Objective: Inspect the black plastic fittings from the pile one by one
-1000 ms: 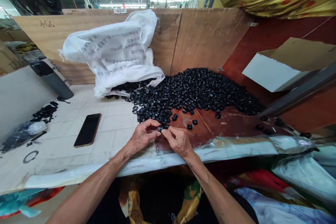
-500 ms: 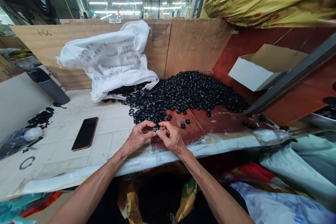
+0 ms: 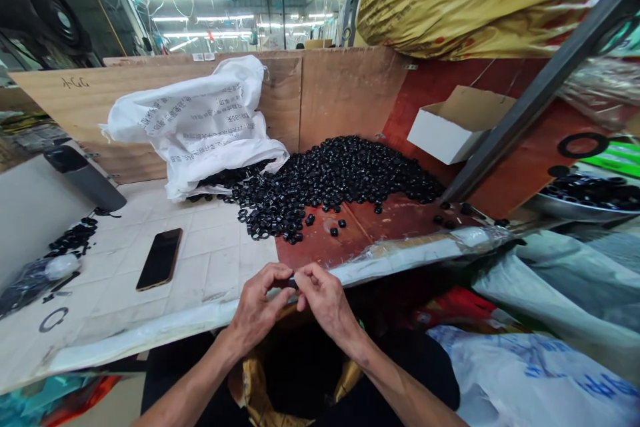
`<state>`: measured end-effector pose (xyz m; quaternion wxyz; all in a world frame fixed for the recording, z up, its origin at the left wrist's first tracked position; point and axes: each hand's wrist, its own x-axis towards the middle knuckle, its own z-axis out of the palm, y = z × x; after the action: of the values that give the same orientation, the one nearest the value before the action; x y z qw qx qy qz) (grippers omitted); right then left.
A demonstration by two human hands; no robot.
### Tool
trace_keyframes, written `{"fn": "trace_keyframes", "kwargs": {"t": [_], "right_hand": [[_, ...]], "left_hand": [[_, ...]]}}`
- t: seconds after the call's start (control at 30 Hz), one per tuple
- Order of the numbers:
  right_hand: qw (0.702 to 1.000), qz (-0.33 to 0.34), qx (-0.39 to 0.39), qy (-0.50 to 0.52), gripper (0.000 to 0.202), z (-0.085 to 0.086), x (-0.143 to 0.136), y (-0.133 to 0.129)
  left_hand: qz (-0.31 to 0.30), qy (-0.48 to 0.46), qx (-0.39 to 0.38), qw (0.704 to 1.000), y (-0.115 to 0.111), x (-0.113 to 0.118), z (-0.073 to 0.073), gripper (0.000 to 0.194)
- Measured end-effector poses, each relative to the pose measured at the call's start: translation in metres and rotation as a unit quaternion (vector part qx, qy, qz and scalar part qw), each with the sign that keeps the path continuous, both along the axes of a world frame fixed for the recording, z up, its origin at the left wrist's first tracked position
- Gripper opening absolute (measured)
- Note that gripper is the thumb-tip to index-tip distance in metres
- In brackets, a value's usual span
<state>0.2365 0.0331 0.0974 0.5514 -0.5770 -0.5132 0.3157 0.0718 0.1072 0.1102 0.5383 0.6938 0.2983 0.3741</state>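
My left hand (image 3: 263, 300) and my right hand (image 3: 325, 297) meet in front of the table's near edge, fingertips pinched together. Between them is a small black plastic ring-shaped part (image 3: 293, 283), mostly covered by the fingers. Both hands grip it. Beyond the hands, a large heap of similar black parts (image 3: 350, 170) spreads over the table, with a few loose ones at its near side. Below my hands, the yellow rim of an open sack (image 3: 255, 380) shows, its inside dark.
A white woven sack (image 3: 200, 120) lies on the heap's left end. A phone (image 3: 160, 259) and a grey bottle (image 3: 90, 177) are on the left. A white cardboard box (image 3: 445, 133) sits at the right, behind a slanted metal post (image 3: 530, 87). A wooden board (image 3: 345, 93) closes the back.
Both hands have drawn back from beside the heap to the table's near edge, still holding the small black part. The camera view has turned somewhat to the right.
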Motion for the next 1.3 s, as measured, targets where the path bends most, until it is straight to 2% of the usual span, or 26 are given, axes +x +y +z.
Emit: {"fn": "trace_keyframes", "kwargs": {"t": [0.1, 0.13, 0.27, 0.3, 0.33, 0.4, 0.47, 0.53, 0.6, 0.67, 0.73, 0.8, 0.87, 0.9, 0.93, 0.97, 1.0, 1.03, 1.07, 1.13, 1.17, 1.2, 1.23, 1.3], "right_hand": [[0.995, -0.006, 0.078, -0.057, 0.017, -0.01, -0.006, -0.01], [0.994, -0.002, 0.084, -0.067, 0.015, -0.012, -0.008, -0.012], [0.999, 0.03, -0.044, 0.01, 0.023, -0.018, -0.009, -0.016], [0.998, 0.032, -0.053, 0.017, 0.023, -0.018, -0.009, -0.017], [0.999, 0.029, -0.036, 0.005, 0.021, -0.019, -0.009, -0.019], [0.997, 0.011, 0.048, -0.052, 0.014, -0.02, -0.009, -0.022], [0.992, 0.003, 0.099, -0.082, 0.012, -0.021, -0.01, -0.025], [0.998, 0.008, 0.051, -0.025, 0.015, -0.023, -0.013, -0.027], [0.993, 0.015, -0.053, 0.104, 0.023, -0.024, -0.016, -0.027], [0.957, 0.029, -0.144, 0.251, 0.035, -0.027, -0.019, -0.027], [0.91, 0.045, -0.205, 0.358, 0.041, -0.031, -0.022, -0.029], [0.871, 0.054, -0.256, 0.416, 0.041, -0.037, -0.024, -0.033], [0.849, 0.058, -0.307, 0.426, 0.037, -0.041, -0.025, -0.039], [0.853, 0.064, -0.326, 0.402, 0.035, -0.041, -0.024, -0.042], [0.874, 0.068, -0.331, 0.349, 0.034, -0.04, -0.021, -0.044], [0.908, 0.065, -0.314, 0.268, 0.034, -0.036, -0.017, -0.043], [0.945, 0.056, -0.275, 0.168, 0.032, -0.032, -0.011, -0.039], [0.976, 0.032, -0.208, 0.056, 0.03, -0.026, -0.003, -0.032], [0.991, -0.005, -0.127, -0.04, 0.024, -0.02, 0.007, -0.021], [0.986, -0.042, 0.01, -0.162, 0.013, -0.012, 0.027, 0.012], [0.976, -0.054, 0.062, -0.203, 0.009, -0.01, 0.036, 0.031], [0.965, -0.05, 0.093, -0.24, 0.015, -0.011, 0.044, 0.051], [0.956, -0.041, 0.111, -0.269, 0.025, -0.014, 0.05, 0.069], [0.941, -0.019, 0.118, -0.317, 0.036, -0.025, 0.056, 0.099]], "left_hand": [[0.006, -0.03, -0.112, 0.993, -0.016, -0.005, -0.013, 0.028], [0.01, -0.032, -0.123, 0.992, -0.019, -0.007, -0.016, 0.028], [0.023, -0.004, -0.023, 0.999, -0.026, -0.01, -0.024, 0.019], [0.019, -0.003, -0.027, 0.999, -0.026, -0.011, -0.026, 0.02], [0.012, -0.009, -0.055, 0.998, -0.027, -0.01, -0.028, 0.021], [0.001, -0.029, -0.138, 0.99, -0.028, -0.01, -0.032, 0.027], [0.007, -0.04, -0.162, 0.986, -0.03, -0.01, -0.035, 0.03], [0.025, -0.022, -0.077, 0.996, -0.033, -0.011, -0.039, 0.023], [0.03, 0.008, 0.091, 0.995, -0.035, -0.013, -0.045, 0.017], [0.015, 0.04, 0.266, 0.963, -0.037, -0.016, -0.053, 0.028], [0.001, 0.063, 0.394, 0.917, -0.038, -0.02, -0.062, 0.038], [-0.008, 0.082, 0.466, 0.881, -0.04, -0.024, -0.07, 0.041], [-0.032, 0.089, 0.499, 0.861, -0.042, -0.031, -0.071, 0.04], [-0.057, 0.094, 0.5, 0.859, -0.043, -0.034, -0.067, 0.038], [-0.092, 0.104, 0.488, 0.862, -0.043, -0.038, -0.06, 0.035], [-0.126, 0.118, 0.466, 0.868, -0.04, -0.04, -0.051, 0.031], [-0.167, 0.142, 0.429, 0.876, -0.036, -0.041, -0.04, 0.028], [-0.183, 0.174, 0.389, 0.886, -0.029, -0.04, -0.028, 0.029], [-0.172, 0.194, 0.354, 0.899, -0.018, -0.036, -0.018, 0.035], [-0.103, 0.211, 0.298, 0.925, 0.011, -0.021, -0.005, 0.018], [-0.045, 0.212, 0.296, 0.93, 0.029, -0.011, -0.002, 0.014], [-0.003, 0.212, 0.307, 0.928, 0.047, 0.0, -0.002, 0.021], [0.01, 0.221, 0.319, 0.921, 0.065, 0.011, -0.005, 0.031], [0.0, 0.248, 0.344, 0.906, 0.096, 0.03, -0.014, 0.04]]}}
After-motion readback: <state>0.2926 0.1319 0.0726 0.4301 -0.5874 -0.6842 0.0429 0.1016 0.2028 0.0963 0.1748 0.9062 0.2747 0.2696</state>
